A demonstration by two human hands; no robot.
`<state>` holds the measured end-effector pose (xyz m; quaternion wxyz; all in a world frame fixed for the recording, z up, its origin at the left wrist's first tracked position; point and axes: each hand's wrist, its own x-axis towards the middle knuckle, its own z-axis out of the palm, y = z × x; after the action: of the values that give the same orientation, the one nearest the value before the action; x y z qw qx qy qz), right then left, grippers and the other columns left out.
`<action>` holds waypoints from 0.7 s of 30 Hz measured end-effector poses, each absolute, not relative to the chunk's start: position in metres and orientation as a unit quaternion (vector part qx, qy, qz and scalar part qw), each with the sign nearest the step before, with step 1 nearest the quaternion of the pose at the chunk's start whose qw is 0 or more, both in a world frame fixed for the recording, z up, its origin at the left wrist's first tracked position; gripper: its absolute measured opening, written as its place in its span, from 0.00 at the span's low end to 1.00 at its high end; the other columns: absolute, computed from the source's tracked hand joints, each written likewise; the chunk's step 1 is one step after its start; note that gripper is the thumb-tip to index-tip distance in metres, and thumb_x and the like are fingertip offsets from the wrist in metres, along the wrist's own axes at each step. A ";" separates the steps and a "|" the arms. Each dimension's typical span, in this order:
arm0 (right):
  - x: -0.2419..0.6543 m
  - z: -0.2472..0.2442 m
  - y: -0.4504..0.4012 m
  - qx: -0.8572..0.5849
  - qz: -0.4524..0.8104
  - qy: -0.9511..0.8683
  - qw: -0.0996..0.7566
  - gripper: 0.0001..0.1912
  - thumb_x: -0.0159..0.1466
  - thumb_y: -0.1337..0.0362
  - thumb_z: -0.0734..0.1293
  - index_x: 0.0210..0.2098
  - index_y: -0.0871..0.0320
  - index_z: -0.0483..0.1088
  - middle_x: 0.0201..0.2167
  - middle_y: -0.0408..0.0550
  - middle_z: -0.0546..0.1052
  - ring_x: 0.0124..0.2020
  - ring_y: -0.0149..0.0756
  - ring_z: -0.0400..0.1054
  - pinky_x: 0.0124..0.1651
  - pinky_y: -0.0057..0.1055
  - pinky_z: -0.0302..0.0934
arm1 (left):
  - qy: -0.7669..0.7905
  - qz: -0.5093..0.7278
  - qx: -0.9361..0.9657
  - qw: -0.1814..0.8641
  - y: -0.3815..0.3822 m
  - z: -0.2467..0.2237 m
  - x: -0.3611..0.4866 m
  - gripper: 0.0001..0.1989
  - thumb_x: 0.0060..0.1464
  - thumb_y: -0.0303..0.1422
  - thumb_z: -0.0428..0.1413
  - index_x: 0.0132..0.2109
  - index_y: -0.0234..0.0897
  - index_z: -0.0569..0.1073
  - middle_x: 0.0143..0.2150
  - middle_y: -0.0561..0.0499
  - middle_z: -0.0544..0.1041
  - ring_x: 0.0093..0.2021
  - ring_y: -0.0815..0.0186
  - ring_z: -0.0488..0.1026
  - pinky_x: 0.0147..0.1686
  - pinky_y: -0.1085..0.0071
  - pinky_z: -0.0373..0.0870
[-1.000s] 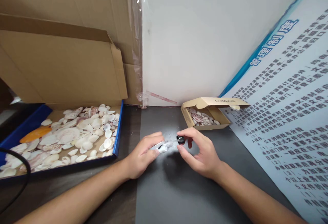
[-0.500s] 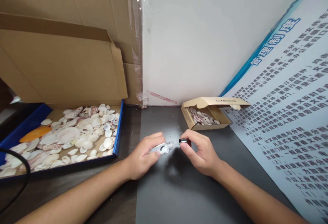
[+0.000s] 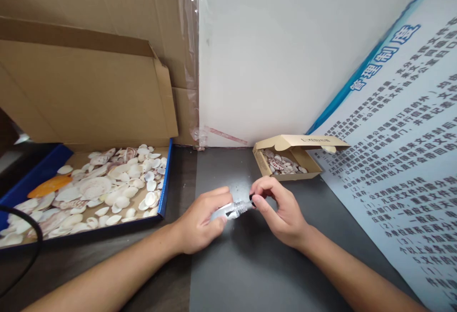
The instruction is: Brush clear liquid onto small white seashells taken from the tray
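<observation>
My left hand (image 3: 205, 217) is closed around a small clear bottle (image 3: 228, 211), which lies nearly level with its ribbed neck pointing right. Between thumb and fingertips, my right hand (image 3: 280, 209) pinches a small black cap (image 3: 252, 199). The cap sits right by the bottle's mouth, with a narrow pale piece between them; I cannot tell whether they touch. Fingers hide part of the cap and the bottle's rear end. Both hands are above a dark grey mat (image 3: 232, 274).
To the left, a blue-sided open box (image 3: 164, 179) holds many seashells (image 3: 96, 188). A smaller cardboard box (image 3: 293, 177) with shells inside stands behind my right hand, lid raised. A black cable (image 3: 38, 236) curves at the left edge. A printed poster (image 3: 403, 160) leans on the right.
The bottle has tipped its neck slightly upward and moved right, close to the black cap. My right fingers have shifted around the cap, covering more of it. The boxes stay put.
</observation>
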<state>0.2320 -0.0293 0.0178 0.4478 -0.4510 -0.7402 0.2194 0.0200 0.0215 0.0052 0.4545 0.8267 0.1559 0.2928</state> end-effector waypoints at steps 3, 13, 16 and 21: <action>0.233 0.014 -0.028 -0.444 0.236 -0.733 0.458 0.03 0.69 0.66 0.62 0.37 0.54 0.64 0.33 0.45 0.70 0.31 0.35 0.67 0.33 0.30 0.65 | 0.155 0.296 0.828 0.451 0.021 0.006 0.021 0.18 0.64 0.44 0.42 0.31 0.38 0.60 0.30 0.53 0.60 0.31 0.64 0.59 0.33 0.68 0.55; 0.235 0.015 -0.028 -0.451 0.186 -0.751 0.446 0.06 0.67 0.67 0.64 0.44 0.53 0.65 0.37 0.45 0.73 0.31 0.33 0.69 0.32 0.28 0.67 | 0.190 0.316 0.819 0.439 0.022 0.004 0.022 0.24 0.64 0.52 0.38 0.29 0.38 0.58 0.29 0.53 0.59 0.29 0.64 0.58 0.31 0.67 0.53; 0.235 0.017 -0.030 -0.447 0.183 -0.754 0.445 0.09 0.65 0.69 0.64 0.45 0.53 0.64 0.37 0.45 0.72 0.30 0.32 0.68 0.32 0.28 0.67 | 0.190 0.322 0.817 0.440 0.023 0.004 0.022 0.24 0.64 0.51 0.39 0.29 0.38 0.58 0.29 0.53 0.59 0.30 0.64 0.58 0.31 0.67 0.53; 0.235 0.018 -0.032 -0.449 0.178 -0.759 0.436 0.14 0.64 0.72 0.63 0.48 0.53 0.63 0.38 0.46 0.72 0.30 0.32 0.68 0.32 0.28 0.67 | 0.183 0.324 0.815 0.444 0.023 0.005 0.022 0.23 0.65 0.50 0.40 0.30 0.38 0.59 0.29 0.53 0.60 0.30 0.64 0.58 0.31 0.67 0.53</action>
<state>0.2347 -0.0317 0.0179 0.4363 -0.4493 -0.7589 0.1781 0.0220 0.0231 0.0049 0.4444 0.8148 0.1835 0.3239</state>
